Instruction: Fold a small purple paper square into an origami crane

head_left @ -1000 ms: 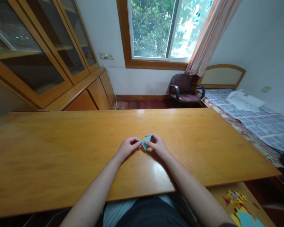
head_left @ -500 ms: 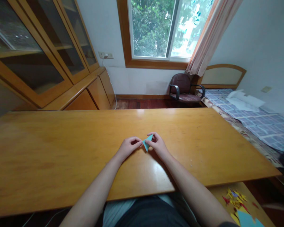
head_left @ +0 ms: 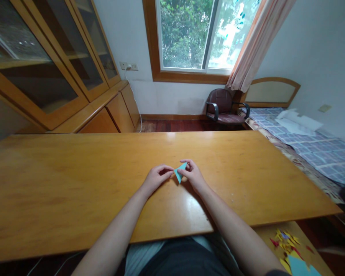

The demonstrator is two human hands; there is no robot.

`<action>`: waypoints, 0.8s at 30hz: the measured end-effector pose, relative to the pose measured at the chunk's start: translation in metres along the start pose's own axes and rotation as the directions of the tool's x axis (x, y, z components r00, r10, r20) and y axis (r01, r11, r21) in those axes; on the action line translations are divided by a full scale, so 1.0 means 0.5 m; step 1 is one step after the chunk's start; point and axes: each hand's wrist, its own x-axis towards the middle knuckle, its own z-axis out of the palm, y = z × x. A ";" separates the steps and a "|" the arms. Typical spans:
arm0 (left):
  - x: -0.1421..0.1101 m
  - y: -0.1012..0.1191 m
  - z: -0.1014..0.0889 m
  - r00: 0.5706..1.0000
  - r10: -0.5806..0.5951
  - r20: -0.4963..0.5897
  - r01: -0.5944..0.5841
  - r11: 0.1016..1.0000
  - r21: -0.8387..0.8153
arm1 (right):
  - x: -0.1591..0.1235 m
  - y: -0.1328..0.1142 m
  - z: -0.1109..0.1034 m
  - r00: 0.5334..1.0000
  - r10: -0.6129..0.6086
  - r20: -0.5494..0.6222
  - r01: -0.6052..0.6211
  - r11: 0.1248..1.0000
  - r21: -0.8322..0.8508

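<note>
A small piece of folded light-blue paper (head_left: pixel 179 174) is held just above the middle of the table, one pointed corner hanging down. My right hand (head_left: pixel 191 174) grips it from the right, thumb on the near face and fingers behind. At the paper's left corner, the thumb and forefinger of my left hand (head_left: pixel 160 176) are pinched together. How much of that corner lies between the left fingertips is too small to see clearly.
The wooden table (head_left: pixel 74 191) spreads out around my hands. Lower right, a lower surface (head_left: pixel 266 234) bears several small yellow and red folded paper pieces (head_left: pixel 287 241) and light-blue sheets (head_left: pixel 299 266). A chair (head_left: pixel 220 105) and a bed (head_left: pixel 313 145) stand beyond.
My right hand and the blue paper have shifted very slightly up and to the right. My left hand stays almost where it was, still pinched at the paper's corner.
</note>
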 end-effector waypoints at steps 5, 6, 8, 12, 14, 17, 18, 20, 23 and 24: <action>-0.002 -0.003 0.001 1.000 0.020 -0.006 -0.020 1.000 -0.013 | -0.001 -0.002 0.000 1.000 0.007 -0.004 -0.007 1.000 -0.002; -0.002 -0.002 0.001 1.000 0.029 -0.007 -0.029 0.999 -0.014 | -0.001 -0.002 0.000 1.000 0.008 -0.008 -0.008 1.000 -0.002; -0.002 0.001 0.001 0.999 0.049 -0.013 -0.049 0.999 -0.008 | -0.001 -0.003 0.000 1.000 0.011 -0.009 -0.011 1.000 -0.001; -0.002 0.012 0.000 0.996 0.091 -0.024 -0.091 0.996 0.014 | -0.001 -0.003 -0.001 1.000 0.010 -0.001 -0.010 1.000 0.007; -0.002 0.015 0.000 0.994 0.106 -0.016 -0.106 0.994 0.019 | -0.001 -0.002 -0.001 1.000 0.006 0.002 -0.006 1.000 0.015; -0.003 0.015 0.000 0.993 0.119 -0.006 -0.119 0.992 0.029 | 0.000 -0.002 -0.002 1.000 0.005 0.006 -0.005 1.000 0.023; -0.004 0.014 0.000 0.993 0.122 -0.005 -0.121 0.992 0.031 | 0.000 -0.002 -0.002 1.000 0.003 0.007 -0.004 1.000 0.022; -0.005 0.013 0.000 0.992 0.125 -0.010 -0.124 0.992 0.037 | -0.001 -0.002 -0.002 1.000 0.003 0.007 -0.004 1.000 0.018; -0.006 0.014 0.000 0.991 0.131 -0.021 -0.130 0.990 0.052 | -0.002 -0.003 -0.001 1.000 0.007 -0.001 -0.007 1.000 0.008; -0.006 0.015 0.000 0.991 0.135 -0.023 -0.133 0.989 0.058 | -0.002 -0.004 0.000 1.000 0.008 -0.001 -0.008 1.000 0.006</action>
